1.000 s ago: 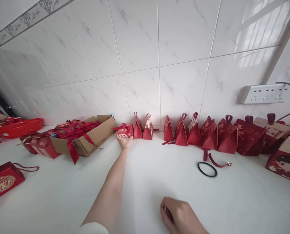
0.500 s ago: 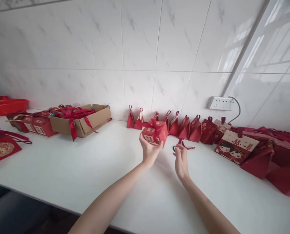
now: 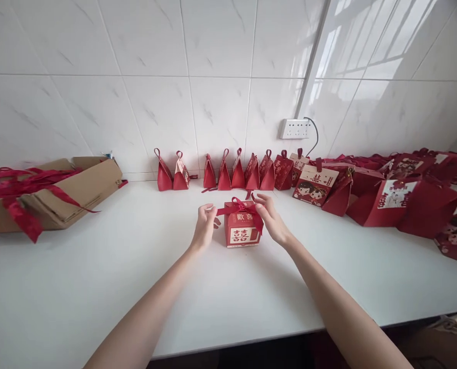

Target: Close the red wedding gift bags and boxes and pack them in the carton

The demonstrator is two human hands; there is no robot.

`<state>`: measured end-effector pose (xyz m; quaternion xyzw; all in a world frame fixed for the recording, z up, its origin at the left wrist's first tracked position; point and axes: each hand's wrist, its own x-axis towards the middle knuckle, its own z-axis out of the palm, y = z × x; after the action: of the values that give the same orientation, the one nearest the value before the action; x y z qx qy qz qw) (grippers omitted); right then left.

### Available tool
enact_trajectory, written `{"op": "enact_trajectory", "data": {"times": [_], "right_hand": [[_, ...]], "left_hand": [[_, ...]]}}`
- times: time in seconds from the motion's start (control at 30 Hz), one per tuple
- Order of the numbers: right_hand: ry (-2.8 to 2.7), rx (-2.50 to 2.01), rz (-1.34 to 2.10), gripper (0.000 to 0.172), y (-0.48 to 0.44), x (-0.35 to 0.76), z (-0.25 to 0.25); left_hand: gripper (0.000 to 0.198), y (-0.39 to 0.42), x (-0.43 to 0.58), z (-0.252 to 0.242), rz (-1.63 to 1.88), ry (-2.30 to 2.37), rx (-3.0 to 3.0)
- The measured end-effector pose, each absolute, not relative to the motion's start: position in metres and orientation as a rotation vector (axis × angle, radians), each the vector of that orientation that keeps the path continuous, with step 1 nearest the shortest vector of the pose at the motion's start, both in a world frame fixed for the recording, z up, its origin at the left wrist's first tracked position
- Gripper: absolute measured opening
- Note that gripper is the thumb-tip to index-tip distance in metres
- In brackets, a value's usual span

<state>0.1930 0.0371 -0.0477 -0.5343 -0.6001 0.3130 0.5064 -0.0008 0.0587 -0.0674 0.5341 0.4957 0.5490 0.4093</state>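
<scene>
A small red gift box [image 3: 242, 233] with cream panels and Chinese characters stands upright on the white table. Around its top runs a red ribbon [image 3: 241, 206], tied in a bow, with one tail hanging down the right side. My left hand [image 3: 205, 225] is closed, thumb and fingers pinching the ribbon end that reaches out to the left. At the box's upper right corner, my right hand [image 3: 272, 219] has its fingers curled and its thumb against the ribbon; the fingertips are partly hidden behind the bow.
Several red peaked gift bags [image 3: 224, 174] line the wall behind the box. More red gift boxes [image 3: 374, 200] crowd the right side. To the left sits a cardboard box [image 3: 78, 192] full of loose red ribbons [image 3: 24, 179]. A power socket [image 3: 294, 129] is on the tiled wall.
The gift box has been set down on the table, turned with its front towards me. My left hand has moved from its body to the ribbon, and my right hand has come in to the bow. The view has swung right.
</scene>
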Motion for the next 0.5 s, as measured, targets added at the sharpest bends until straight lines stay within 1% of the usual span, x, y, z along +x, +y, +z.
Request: {"op": "enact_trajectory", "data": {"times": [0.07,0.17,0.23,0.33,0.43,0.5], "right_hand": [[-1.502,-1.472,0.719,0.065,0.031,0.199,-0.036],[-1.713,-1.59,0.842,0.057,0.024,0.205,-0.023],[-1.821,-1.487,1.005,0.048,0.022,0.206,-0.017],[-1.799,-1.306,1.223,0.039,0.021,0.205,-0.015],[-1.709,-1.08,1.447,0.034,0.024,0.206,-0.017],[-1.567,-0.936,1.533,0.033,0.028,0.21,-0.02]], "left_hand": [[0.039,0.059,0.0,-0.066,1.354,1.182,1.329],[0.041,0.058,0.002,-0.066,1.328,1.073,1.327],[0.041,0.057,0.002,-0.065,1.342,1.025,1.312],[0.041,0.057,-0.001,-0.062,1.372,1.014,1.277],[0.043,0.059,-0.007,-0.058,1.374,0.992,1.229],[0.042,0.063,-0.012,-0.053,1.392,0.959,1.181]]}}
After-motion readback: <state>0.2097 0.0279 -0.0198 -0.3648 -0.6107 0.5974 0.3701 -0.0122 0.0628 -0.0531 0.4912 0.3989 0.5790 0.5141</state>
